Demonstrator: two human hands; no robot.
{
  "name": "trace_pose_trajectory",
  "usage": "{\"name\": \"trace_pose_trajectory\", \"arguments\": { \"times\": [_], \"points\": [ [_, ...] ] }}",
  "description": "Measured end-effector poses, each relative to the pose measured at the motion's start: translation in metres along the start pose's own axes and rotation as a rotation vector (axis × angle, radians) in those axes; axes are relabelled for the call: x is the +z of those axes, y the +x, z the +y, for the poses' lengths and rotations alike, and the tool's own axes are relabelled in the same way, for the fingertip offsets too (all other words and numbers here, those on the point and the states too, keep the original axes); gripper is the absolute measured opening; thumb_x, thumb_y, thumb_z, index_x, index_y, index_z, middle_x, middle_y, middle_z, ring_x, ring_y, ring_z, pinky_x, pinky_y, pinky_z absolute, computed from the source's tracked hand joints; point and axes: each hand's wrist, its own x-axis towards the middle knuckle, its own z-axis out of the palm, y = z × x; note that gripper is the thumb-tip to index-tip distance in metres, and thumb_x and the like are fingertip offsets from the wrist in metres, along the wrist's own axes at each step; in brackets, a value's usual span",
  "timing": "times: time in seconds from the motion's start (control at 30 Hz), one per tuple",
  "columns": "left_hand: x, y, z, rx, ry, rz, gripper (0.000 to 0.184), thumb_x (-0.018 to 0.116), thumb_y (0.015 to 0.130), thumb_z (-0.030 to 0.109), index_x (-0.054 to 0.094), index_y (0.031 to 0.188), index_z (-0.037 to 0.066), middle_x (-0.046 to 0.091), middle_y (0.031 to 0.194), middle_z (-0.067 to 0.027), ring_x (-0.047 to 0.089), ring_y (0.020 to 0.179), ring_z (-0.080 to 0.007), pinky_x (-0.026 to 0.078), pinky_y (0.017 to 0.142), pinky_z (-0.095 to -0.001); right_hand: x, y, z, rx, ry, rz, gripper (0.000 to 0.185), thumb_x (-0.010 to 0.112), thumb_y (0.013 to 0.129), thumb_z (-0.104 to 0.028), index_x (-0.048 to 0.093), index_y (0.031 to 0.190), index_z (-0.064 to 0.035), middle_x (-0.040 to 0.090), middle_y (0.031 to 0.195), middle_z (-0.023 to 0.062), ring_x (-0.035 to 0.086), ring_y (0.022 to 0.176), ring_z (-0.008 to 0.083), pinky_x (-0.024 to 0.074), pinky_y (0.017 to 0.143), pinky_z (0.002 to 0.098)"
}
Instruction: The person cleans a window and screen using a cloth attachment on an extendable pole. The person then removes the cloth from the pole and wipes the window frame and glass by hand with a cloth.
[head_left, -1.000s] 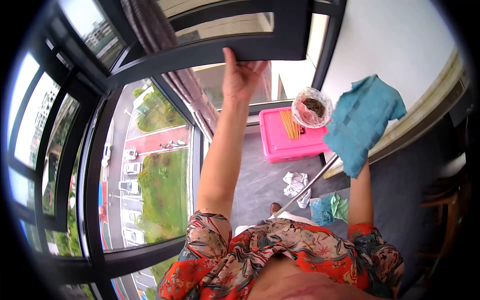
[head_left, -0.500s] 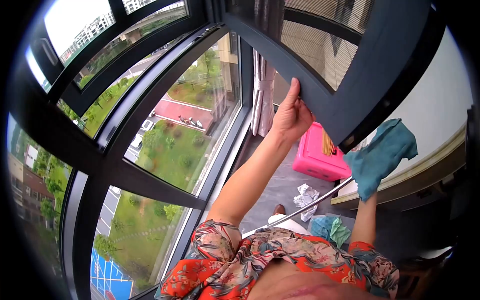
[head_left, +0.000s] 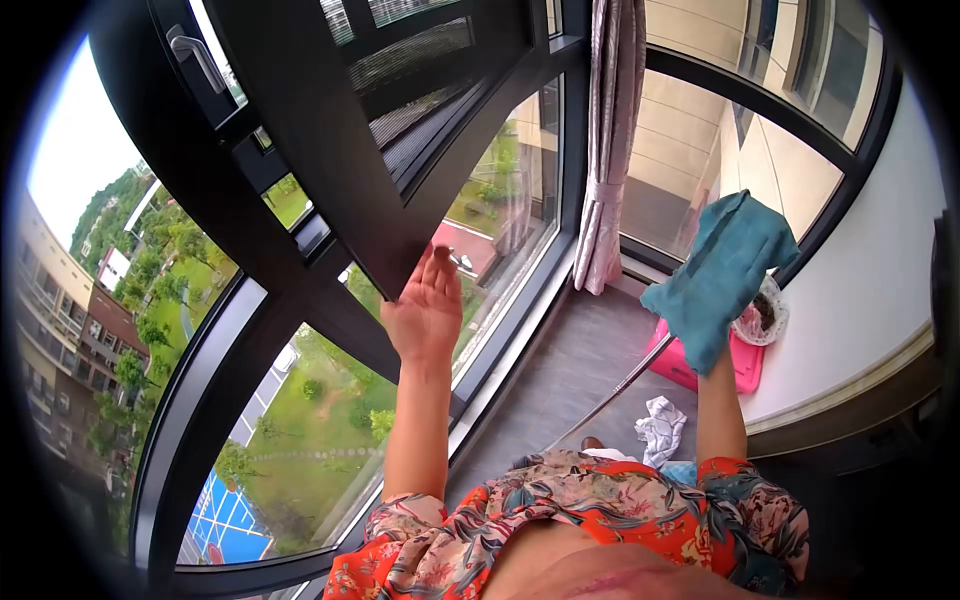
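Observation:
My left hand (head_left: 425, 312) is at the lower corner of the dark window sash (head_left: 360, 190). Its palm faces me, and the fingers reach up along the sash edge, extended. At the right, a teal cloth (head_left: 722, 265) is draped over my right hand and hides its fingers; only the wrist and forearm show below. A thin metal pole (head_left: 625, 385) slants from beneath the cloth down toward my body. The sash stands swung in beside the window frame (head_left: 300, 280).
A pink box (head_left: 745, 368) on the floor bears a white tub (head_left: 765, 312). Near it lies a crumpled white cloth (head_left: 660, 430). A tied curtain (head_left: 604, 190) hangs in the window corner. A handle (head_left: 198, 62) is on the upper left frame.
The sash has swung from right to left, with my left hand along its edge. My view has turned, and the box and tub now show partly behind the teal cloth.

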Motion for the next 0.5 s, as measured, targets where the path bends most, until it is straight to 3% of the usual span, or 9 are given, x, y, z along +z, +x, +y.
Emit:
{"name": "trace_pose_trajectory", "arguments": {
  "times": [0.07,0.1,0.17,0.27,0.37,0.5],
  "points": [
    [-0.025,-0.022,0.005,-0.025,0.438,-0.182,0.038,0.035,0.093,0.029,0.051,0.107,-0.002,0.06,0.094,-0.018,0.06,0.087,-0.0273,0.049,0.077,-0.0342,-0.004,0.017,0.002,0.033,0.015,-0.016,0.041,0.045,0.088,-0.034,0.044,0.116,-0.0039,0.05,0.08,0.0046,0.046,0.068,0.0173,0.0384,0.065,0.0315],
    [0.0,-0.041,-0.006,0.002,0.878,-0.073,0.025,0.043,0.092,0.021,0.055,0.098,-0.001,0.061,0.09,-0.0153,0.061,0.084,-0.0259,0.049,0.075,-0.0322,-0.005,0.025,0.003,0.048,0.02,-0.026,0.041,0.045,0.088,-0.033,0.044,0.116,-0.0039,0.05,0.08,0.0046,0.046,0.069,0.0173,0.0385,0.065,0.0315],
    [0.036,-0.057,-0.03,0.373,1.458,-0.355,0.006,0.055,0.083,0.004,0.058,0.087,0.0,0.061,0.089,-0.0145,0.06,0.08,-0.0262,0.048,0.073,-0.0307,-0.006,0.044,0.002,0.08,0.031,-0.044,0.041,0.045,0.088,-0.033,0.044,0.116,-0.0038,0.05,0.081,0.0047,0.046,0.069,0.0173,0.0386,0.066,0.0316],
    [0.089,-0.038,-0.03,1.294,1.984,-0.605,0.013,0.061,0.07,-0.008,0.058,0.08,0.0,0.06,0.087,-0.0139,0.059,0.079,-0.027,0.047,0.071,-0.0303,-0.005,0.069,0.001,0.122,0.026,-0.074,0.04,0.045,0.088,-0.033,0.044,0.116,-0.0038,0.05,0.082,0.0048,0.047,0.07,0.0174,0.0389,0.066,0.0316],
    [0.086,-0.003,-0.003,1.649,2.263,-0.445,0.013,0.062,0.069,-0.006,0.059,0.079,0.001,0.06,0.087,-0.0119,0.059,0.079,-0.0278,0.048,0.069,-0.0321,-0.011,0.091,-0.002,0.157,0.037,-0.094,0.04,0.045,0.088,-0.033,0.044,0.115,-0.0038,0.05,0.083,0.0049,0.047,0.071,0.0174,0.0392,0.067,0.0316],
    [0.08,0.02,0.026,1.715,2.378,-0.39,0.011,0.06,0.071,-0.005,0.059,0.08,0.001,0.06,0.087,-0.011,0.059,0.078,-0.0283,0.048,0.068,-0.0328,-0.022,0.111,-0.006,0.185,0.048,-0.107,0.039,0.046,0.088,-0.032,0.045,0.115,-0.0037,0.051,0.084,0.005,0.047,0.072,0.0175,0.0396,0.068,0.0317]
  ]
}}
